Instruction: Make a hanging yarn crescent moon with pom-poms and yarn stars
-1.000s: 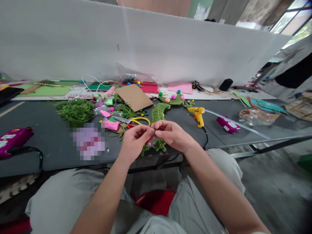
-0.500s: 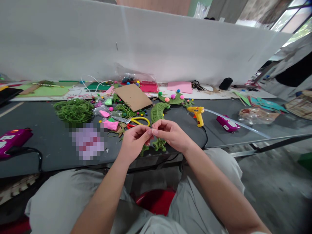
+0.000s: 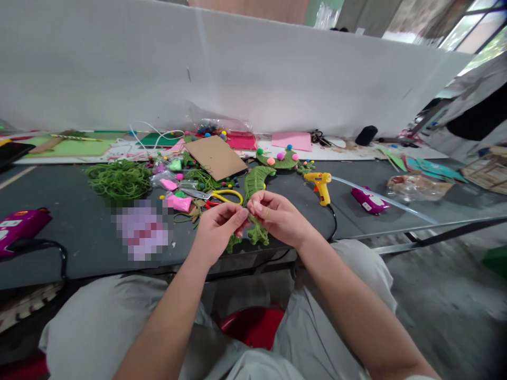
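My left hand [image 3: 219, 228] and my right hand [image 3: 280, 220] meet near the table's front edge, each with thumb and fingertips pinched. Whatever lies between the fingertips is too small to make out. Looped green yarn [image 3: 258, 233] shows just below and behind the fingers. Beyond my right hand lies a curved piece wrapped in green yarn [image 3: 254, 182], partly covered by that hand. Scissors with yellow and red handles [image 3: 229, 197] rest just past my left hand. Another yarn-wrapped curve [image 3: 283, 161] carries coloured pom-poms.
A yellow glue gun [image 3: 321, 186] with a black cord lies to the right, near a purple device [image 3: 369, 200]. On the left sit a heap of green yarn [image 3: 119, 179] and another purple device [image 3: 19, 228]. Brown cardboard [image 3: 216, 157] lies behind the scissors.
The fingertips of my right hand have drawn slightly up and away from those of my left hand, with the fingers more curled. Objects on the table stay in place.
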Action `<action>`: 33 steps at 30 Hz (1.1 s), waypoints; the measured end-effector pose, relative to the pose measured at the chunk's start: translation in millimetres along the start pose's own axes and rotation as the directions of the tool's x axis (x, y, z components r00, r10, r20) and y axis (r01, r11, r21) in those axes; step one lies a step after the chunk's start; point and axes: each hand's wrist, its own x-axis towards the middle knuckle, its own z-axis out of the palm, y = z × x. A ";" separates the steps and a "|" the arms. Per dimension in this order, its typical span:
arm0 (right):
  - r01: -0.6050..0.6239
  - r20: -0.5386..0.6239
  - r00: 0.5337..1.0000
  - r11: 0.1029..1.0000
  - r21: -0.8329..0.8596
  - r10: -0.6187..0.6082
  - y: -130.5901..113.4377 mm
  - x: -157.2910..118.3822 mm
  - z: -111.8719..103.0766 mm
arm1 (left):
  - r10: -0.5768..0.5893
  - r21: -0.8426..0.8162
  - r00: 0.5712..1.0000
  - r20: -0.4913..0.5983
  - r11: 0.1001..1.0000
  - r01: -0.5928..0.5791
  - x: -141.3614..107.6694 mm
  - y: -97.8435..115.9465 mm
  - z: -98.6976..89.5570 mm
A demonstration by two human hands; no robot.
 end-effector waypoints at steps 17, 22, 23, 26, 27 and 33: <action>0.324 0.128 0.943 0.762 -0.561 -0.307 -11.5 -8.1 7.9 | -0.218 -0.254 0.951 0.222 0.928 0.272 -5.1 10.0 -1.6; 0.395 0.233 0.915 0.606 -0.691 -0.330 -15.7 -15.6 10.3 | -0.277 -0.304 0.911 0.307 0.878 0.369 -8.0 8.2 -8.3; 0.409 0.249 0.907 0.576 -0.708 -0.339 -15.5 -16.8 11.4 | -0.279 -0.315 0.903 0.326 0.869 0.383 -8.4 7.9 -8.9; 0.449 0.280 0.883 0.501 -0.740 -0.377 -13.0 -19.1 15.4 | -0.273 -0.354 0.876 0.397 0.835 0.420 -9.1 8.2 -8.6; 0.457 0.286 0.876 0.480 -0.749 -0.388 -11.8 -19.4 16.6 | -0.271 -0.364 0.868 0.416 0.825 0.432 -9.2 8.5 -8.1; 0.441 0.279 0.881 0.451 -0.776 -0.382 -9.3 -19.0 19.8 | -0.258 -0.366 0.862 0.437 0.824 0.432 -8.5 8.2 -5.7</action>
